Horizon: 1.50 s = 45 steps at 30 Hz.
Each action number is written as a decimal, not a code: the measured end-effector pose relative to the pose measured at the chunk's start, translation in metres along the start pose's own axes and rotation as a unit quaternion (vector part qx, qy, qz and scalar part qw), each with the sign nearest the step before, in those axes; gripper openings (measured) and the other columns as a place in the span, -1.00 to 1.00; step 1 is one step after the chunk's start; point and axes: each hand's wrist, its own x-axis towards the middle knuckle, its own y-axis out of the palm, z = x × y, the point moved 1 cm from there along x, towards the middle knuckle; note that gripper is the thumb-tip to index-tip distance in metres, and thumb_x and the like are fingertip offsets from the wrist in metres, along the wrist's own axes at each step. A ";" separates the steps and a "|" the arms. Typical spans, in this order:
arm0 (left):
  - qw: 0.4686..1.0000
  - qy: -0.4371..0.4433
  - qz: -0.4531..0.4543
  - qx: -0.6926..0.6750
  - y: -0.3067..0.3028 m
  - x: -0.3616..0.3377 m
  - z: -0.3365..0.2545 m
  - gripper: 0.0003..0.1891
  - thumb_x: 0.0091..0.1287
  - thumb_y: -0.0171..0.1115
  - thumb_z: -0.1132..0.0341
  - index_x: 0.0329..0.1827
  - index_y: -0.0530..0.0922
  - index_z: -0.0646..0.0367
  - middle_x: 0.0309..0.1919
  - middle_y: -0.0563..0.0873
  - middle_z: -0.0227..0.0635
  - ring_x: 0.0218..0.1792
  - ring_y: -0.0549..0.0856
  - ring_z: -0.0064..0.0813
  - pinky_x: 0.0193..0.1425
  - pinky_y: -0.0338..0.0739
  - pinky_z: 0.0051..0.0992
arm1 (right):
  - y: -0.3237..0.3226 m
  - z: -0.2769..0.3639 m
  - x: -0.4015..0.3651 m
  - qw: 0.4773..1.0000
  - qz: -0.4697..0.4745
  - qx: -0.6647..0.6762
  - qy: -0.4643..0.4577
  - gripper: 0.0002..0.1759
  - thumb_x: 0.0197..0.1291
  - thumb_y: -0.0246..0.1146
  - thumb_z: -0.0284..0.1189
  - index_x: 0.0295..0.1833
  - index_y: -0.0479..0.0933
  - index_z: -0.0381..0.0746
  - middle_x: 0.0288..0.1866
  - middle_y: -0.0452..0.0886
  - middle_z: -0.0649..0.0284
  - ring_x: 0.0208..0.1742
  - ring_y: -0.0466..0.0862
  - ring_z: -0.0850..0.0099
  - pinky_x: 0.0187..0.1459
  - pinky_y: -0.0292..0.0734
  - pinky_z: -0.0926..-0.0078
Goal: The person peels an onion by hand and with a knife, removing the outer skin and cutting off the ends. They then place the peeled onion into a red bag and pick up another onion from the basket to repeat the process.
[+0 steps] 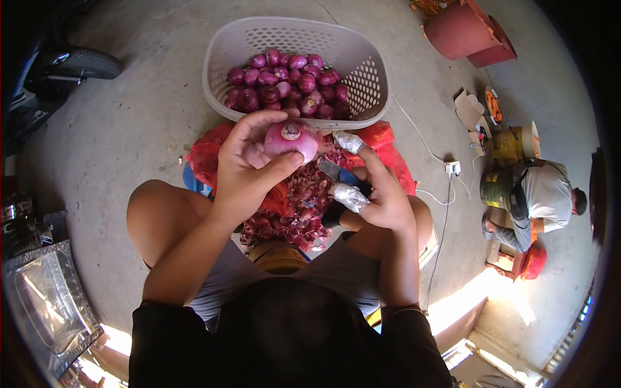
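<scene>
My left hand (pixel 249 155) is closed around a red onion (pixel 291 143), its root end turned up towards me. Just to the right, my right hand (pixel 389 202) grips a small knife (pixel 330 171) with a blue handle; its blade points left, a little below the onion and apart from it. Silvery wrapping covers the thumb and forefinger of that hand. Beneath both hands lies a heap of dark red onion skins (pixel 284 220), with red mesh sacks (pixel 400 165) around it. Beyond them stands a grey plastic basket (pixel 362 46) holding many shiny red onions (pixel 284 76).
A white cable with a socket block (pixel 452 167) runs along the concrete floor at right. Further right, another person (pixel 546 194) bends beside buckets (pixel 511 142). Red tubs (pixel 460 31) stand at the upper right. A motorbike wheel (pixel 87 63) is at the upper left.
</scene>
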 end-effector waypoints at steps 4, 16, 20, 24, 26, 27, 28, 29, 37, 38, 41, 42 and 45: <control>0.999 -0.031 0.009 0.009 0.001 -0.002 0.000 -0.51 0.10 0.30 0.62 0.11 0.36 0.29 0.00 0.53 -0.22 0.03 0.57 -0.45 0.11 0.51 -0.46 | -0.001 0.007 -0.001 1.000 0.015 0.007 -0.001 -0.23 0.11 0.30 -0.51 0.40 0.09 -0.28 -0.33 0.65 0.19 -0.35 0.59 0.59 -0.25 0.41 0.65; 0.998 -0.025 0.050 0.032 0.001 -0.005 0.005 -0.46 0.05 0.30 0.65 0.14 0.37 0.31 0.12 0.48 -0.14 0.12 0.51 -0.40 0.21 0.43 -0.40 | 0.009 -0.005 -0.003 0.998 -0.016 0.050 -0.037 -0.37 0.06 0.24 -0.59 0.29 0.23 -0.32 -0.07 0.61 0.00 -0.03 0.64 0.20 -0.03 0.46 0.42; 0.998 -0.016 0.052 0.037 0.002 -0.005 0.005 -0.46 0.04 0.33 0.65 0.13 0.37 0.35 0.09 0.49 -0.19 0.07 0.53 -0.48 0.16 0.49 -0.46 | 0.011 -0.003 -0.001 0.997 -0.018 0.062 -0.032 -0.38 0.06 0.23 -0.61 0.28 0.24 -0.31 -0.07 0.61 -0.01 -0.02 0.64 0.21 -0.02 0.46 0.41; 0.997 0.013 0.056 0.042 0.001 -0.005 0.006 -0.45 0.03 0.33 0.65 0.13 0.37 0.35 0.15 0.46 -0.14 0.10 0.52 -0.46 0.17 0.48 -0.45 | 0.016 -0.005 0.002 0.994 -0.040 0.066 -0.072 -0.39 0.06 0.22 -0.62 0.28 0.24 -0.31 -0.08 0.61 0.01 -0.04 0.65 0.22 -0.03 0.48 0.41; 0.997 0.033 0.053 0.045 0.001 -0.004 0.007 -0.44 0.02 0.33 0.66 0.14 0.37 0.35 0.17 0.44 -0.11 0.12 0.51 -0.45 0.18 0.47 -0.44 | 0.022 -0.010 0.005 0.988 -0.066 0.065 -0.122 -0.40 0.07 0.23 -0.62 0.27 0.25 -0.31 -0.08 0.62 0.02 -0.04 0.65 0.23 -0.03 0.48 0.43; 0.997 0.039 0.054 0.049 0.001 -0.004 0.008 -0.44 0.02 0.33 0.66 0.13 0.37 0.35 0.18 0.43 -0.10 0.13 0.50 -0.44 0.19 0.46 -0.44 | 0.025 -0.010 0.007 0.985 -0.078 0.068 -0.141 -0.40 0.07 0.23 -0.62 0.27 0.25 -0.31 -0.08 0.62 0.03 -0.04 0.65 0.24 -0.04 0.48 0.43; 0.996 0.045 0.055 0.053 0.000 -0.005 0.008 -0.44 0.02 0.33 0.66 0.13 0.37 0.34 0.20 0.42 -0.09 0.14 0.50 -0.43 0.20 0.46 -0.43 | 0.028 -0.008 0.008 0.982 -0.090 0.079 -0.149 -0.41 0.08 0.22 -0.61 0.27 0.26 -0.31 -0.09 0.62 0.04 -0.05 0.65 0.25 -0.04 0.48 0.44; 0.996 0.050 0.057 0.057 0.000 -0.005 0.008 -0.44 0.02 0.32 0.67 0.13 0.37 0.34 0.21 0.40 -0.08 0.15 0.49 -0.42 0.21 0.45 -0.42 | 0.030 -0.006 0.009 0.978 -0.101 0.091 -0.157 -0.42 0.09 0.22 -0.60 0.26 0.27 -0.31 -0.09 0.62 0.04 -0.05 0.65 0.26 -0.05 0.49 0.45; 0.993 0.067 0.084 0.042 0.008 -0.010 0.004 -0.45 0.02 0.32 0.67 0.12 0.37 0.33 0.24 0.36 -0.06 0.18 0.48 -0.38 0.22 0.44 -0.40 | 0.023 -0.007 0.008 0.952 -0.112 0.257 -0.125 -0.46 0.21 0.14 -0.57 0.31 0.21 -0.31 0.08 0.51 0.11 0.05 0.53 0.50 0.03 0.41 0.54; 0.994 0.063 0.071 0.045 0.006 -0.009 0.004 -0.45 0.02 0.32 0.67 0.12 0.37 0.33 0.24 0.36 -0.08 0.17 0.48 -0.39 0.22 0.44 -0.40 | 0.020 -0.006 0.007 0.956 -0.095 0.241 -0.140 -0.45 0.21 0.14 -0.57 0.32 0.19 -0.32 0.05 0.52 0.11 0.02 0.55 0.50 0.01 0.42 0.55; 0.995 0.068 0.041 0.067 0.003 -0.005 0.003 -0.47 0.02 0.33 0.66 0.11 0.39 0.32 0.20 0.37 -0.16 0.15 0.48 -0.43 0.22 0.44 -0.42 | 0.022 -0.004 0.007 0.968 -0.054 0.202 -0.138 -0.42 0.21 0.15 -0.55 0.34 0.16 -0.31 -0.06 0.57 0.13 -0.10 0.60 0.51 -0.07 0.44 0.58; 0.994 0.068 0.040 0.075 0.003 -0.004 0.003 -0.46 0.01 0.33 0.65 0.11 0.40 0.32 0.19 0.37 -0.16 0.15 0.47 -0.43 0.22 0.44 -0.43 | 0.023 -0.004 0.006 0.972 -0.042 0.190 -0.128 -0.41 0.21 0.15 -0.55 0.35 0.16 -0.30 -0.10 0.59 0.15 -0.14 0.62 0.50 -0.10 0.45 0.58; 0.990 0.076 0.041 0.110 0.002 -0.005 0.003 -0.46 -0.01 0.36 0.64 0.10 0.41 0.31 0.16 0.39 -0.18 0.15 0.47 -0.43 0.22 0.43 -0.43 | 0.025 -0.003 0.005 0.985 -0.038 0.144 -0.082 -0.37 0.20 0.18 -0.54 0.36 0.12 -0.29 -0.14 0.60 0.15 -0.25 0.62 0.51 -0.17 0.46 0.57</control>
